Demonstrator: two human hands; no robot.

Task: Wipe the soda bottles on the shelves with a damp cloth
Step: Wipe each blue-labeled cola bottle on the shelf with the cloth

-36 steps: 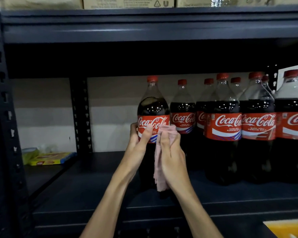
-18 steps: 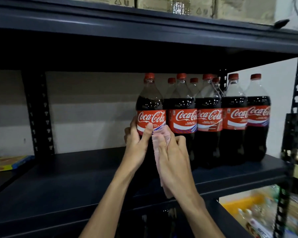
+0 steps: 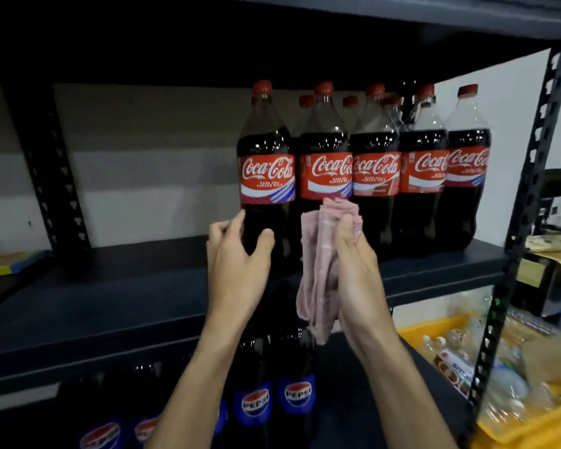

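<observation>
A: Entry, largest first. What carries everything?

B: A dark metal shelf (image 3: 110,286) with a slotted upright post (image 3: 531,176) at the right. On the middle level the Coca-Cola bottles (image 3: 374,176) stand upright, packed side by side at the right end with labels facing out. Caps behind them show a second row. Judgement: faced like shop stock, so each one can be reached from the front.

A: Below that?

B: Pepsi bottles (image 3: 297,390) on the lower level, in shadow. A yellow crate (image 3: 515,429) sits at lower right; its contents are too blurred to log.

A: The hands?

B: The left hand (image 3: 237,264) has its fingers curled round the lower body of the leftmost bottle (image 3: 266,176), thumb on the front, below the label. That bottle stands on the shelf, close against its neighbour. Probably a steadying hold, so it neither tips nor turns under the wipe. How firm the hold is, I cannot tell.

A: And the right?

B: The right hand (image 3: 357,270) has its fingers clenched on the pink cloth (image 3: 318,260), which is bunched with its tail hanging. The cloth's top sits in front of the second bottle, just under its label. Whether it touches the bottle, I cannot tell.

A: Writing?

B: White "Coca-Cola" script on red, with small print beneath that seems to read "RASA ASLI KURANG GULA". "PEPSI" on the blue labels.
</observation>
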